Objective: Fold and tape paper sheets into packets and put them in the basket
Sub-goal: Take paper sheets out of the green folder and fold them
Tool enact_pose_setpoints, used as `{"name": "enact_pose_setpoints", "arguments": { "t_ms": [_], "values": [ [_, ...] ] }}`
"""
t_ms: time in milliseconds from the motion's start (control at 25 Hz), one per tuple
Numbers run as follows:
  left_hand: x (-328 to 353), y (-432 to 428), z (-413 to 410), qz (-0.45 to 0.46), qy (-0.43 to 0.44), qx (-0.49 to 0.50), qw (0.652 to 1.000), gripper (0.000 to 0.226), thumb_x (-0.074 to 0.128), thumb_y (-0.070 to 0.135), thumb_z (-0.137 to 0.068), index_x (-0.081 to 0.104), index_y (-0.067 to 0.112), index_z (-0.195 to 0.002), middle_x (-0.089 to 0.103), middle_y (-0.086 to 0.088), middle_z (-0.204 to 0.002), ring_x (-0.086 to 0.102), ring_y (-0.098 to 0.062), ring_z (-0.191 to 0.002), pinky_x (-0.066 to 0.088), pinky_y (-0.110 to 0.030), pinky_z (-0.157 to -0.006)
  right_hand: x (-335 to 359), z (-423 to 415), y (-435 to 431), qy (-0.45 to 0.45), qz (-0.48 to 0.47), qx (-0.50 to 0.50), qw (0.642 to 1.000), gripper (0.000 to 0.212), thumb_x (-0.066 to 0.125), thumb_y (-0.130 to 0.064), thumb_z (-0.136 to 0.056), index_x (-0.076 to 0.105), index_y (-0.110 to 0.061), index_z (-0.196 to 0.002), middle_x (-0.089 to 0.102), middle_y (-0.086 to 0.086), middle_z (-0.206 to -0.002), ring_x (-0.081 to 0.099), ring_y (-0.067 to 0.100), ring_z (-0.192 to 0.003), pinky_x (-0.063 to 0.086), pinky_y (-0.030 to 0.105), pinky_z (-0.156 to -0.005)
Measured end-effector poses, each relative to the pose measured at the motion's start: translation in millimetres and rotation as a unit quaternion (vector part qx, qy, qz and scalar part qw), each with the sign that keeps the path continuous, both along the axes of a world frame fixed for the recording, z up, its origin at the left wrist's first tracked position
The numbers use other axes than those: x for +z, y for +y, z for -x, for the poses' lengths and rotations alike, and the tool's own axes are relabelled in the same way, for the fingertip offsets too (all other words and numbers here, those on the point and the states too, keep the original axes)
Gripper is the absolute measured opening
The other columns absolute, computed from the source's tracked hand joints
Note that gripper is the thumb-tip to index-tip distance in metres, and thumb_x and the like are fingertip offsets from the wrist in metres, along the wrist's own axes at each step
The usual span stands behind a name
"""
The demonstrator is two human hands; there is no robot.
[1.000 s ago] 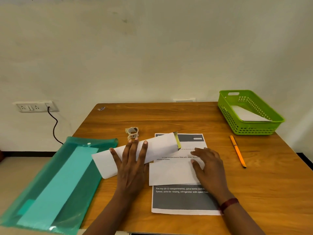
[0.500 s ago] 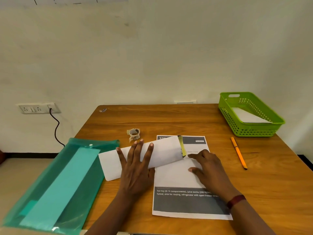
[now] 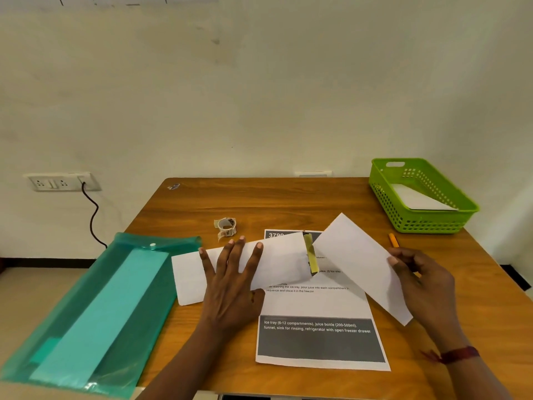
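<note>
My left hand (image 3: 230, 281) lies flat with fingers spread on a folded white packet (image 3: 277, 261) that has a strip of yellowish tape (image 3: 311, 252) at its right end. My right hand (image 3: 424, 281) pinches the right edge of a second folded white sheet (image 3: 360, 264) and holds it tilted above the table. Under both lies a flat printed sheet (image 3: 320, 339) with grey bands. The green basket (image 3: 383, 194) stands at the back right with one white packet (image 3: 418, 197) inside. A small tape roll (image 3: 226, 225) sits behind my left hand.
A green transparent folder (image 3: 95, 307) hangs over the table's left edge. An orange pen (image 3: 392, 239) lies right of the sheets, partly hidden by the lifted paper. A wall socket (image 3: 57, 181) with a black cable is at the left. The wooden table (image 3: 288, 200) meets the wall behind.
My right hand has picked a folded white sheet off the printed page and lifted it to the right. The left hand stays pressed on the taped packet.
</note>
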State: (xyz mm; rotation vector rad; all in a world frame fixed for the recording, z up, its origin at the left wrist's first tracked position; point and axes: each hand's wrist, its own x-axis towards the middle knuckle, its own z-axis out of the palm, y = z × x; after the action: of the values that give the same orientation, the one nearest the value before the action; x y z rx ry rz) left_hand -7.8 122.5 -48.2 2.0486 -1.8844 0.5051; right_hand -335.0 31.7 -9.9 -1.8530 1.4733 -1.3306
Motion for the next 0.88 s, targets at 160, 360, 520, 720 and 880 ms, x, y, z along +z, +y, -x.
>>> {"name": "enact_pose_setpoints", "arguments": {
  "t_ms": [160,360,520,720,880],
  "values": [
    [1,2,0,-0.010,0.005,-0.004,1.000,0.106,0.066,0.061,-0.068,0.014,0.026,-0.154,0.029,-0.014,-0.155,0.025,-0.034,-0.142,-0.002,-0.071,-0.112,-3,-6,-2,0.040,0.000,0.030,0.999,0.017,0.067,-0.011,-0.089,0.069,-0.021,-0.101,0.068,-0.006,-0.099,0.057,0.001,-0.084,0.047,0.030,-0.089],
    [2,3,2,-0.015,0.004,-0.012,1.000,0.105,0.066,0.059,-0.067,0.016,0.024,-0.153,0.029,-0.013,-0.155,0.026,-0.033,-0.141,-0.002,-0.073,-0.111,-4,-7,-8,0.134,0.029,0.065,0.988,0.012,0.067,-0.014,-0.088,0.072,-0.023,-0.096,0.065,-0.021,-0.093,0.060,0.003,-0.083,0.029,0.059,-0.109],
    [2,3,2,-0.020,0.007,-0.014,1.000,0.110,0.069,0.057,-0.064,0.014,0.022,-0.152,0.030,-0.011,-0.154,0.026,-0.032,-0.141,-0.002,-0.073,-0.110,4,-9,-19,0.216,0.077,0.075,0.970,0.014,0.069,-0.015,-0.087,0.072,-0.026,-0.094,0.071,-0.010,-0.093,0.061,0.020,-0.094,0.022,0.059,-0.109],
    [2,2,2,-0.033,0.005,-0.013,0.999,0.110,0.067,0.056,-0.064,0.013,0.021,-0.153,0.029,-0.010,-0.154,0.025,-0.031,-0.141,0.001,-0.073,-0.109,10,-17,-31,0.274,0.114,0.088,0.951,0.019,0.071,-0.013,-0.085,0.074,-0.029,-0.095,0.067,-0.014,-0.086,0.057,0.020,-0.092,0.028,0.067,-0.103],
    [1,2,2,-0.034,0.006,-0.021,0.999,0.113,0.067,0.057,-0.063,0.010,0.021,-0.154,0.027,-0.010,-0.155,0.023,-0.031,-0.141,0.002,-0.072,-0.109,15,-33,-41,0.295,0.126,0.101,0.942,0.017,0.070,-0.017,-0.086,0.073,-0.032,-0.095,0.069,-0.012,-0.088,0.057,0.021,-0.093,0.033,0.067,-0.097]
  ]
}}
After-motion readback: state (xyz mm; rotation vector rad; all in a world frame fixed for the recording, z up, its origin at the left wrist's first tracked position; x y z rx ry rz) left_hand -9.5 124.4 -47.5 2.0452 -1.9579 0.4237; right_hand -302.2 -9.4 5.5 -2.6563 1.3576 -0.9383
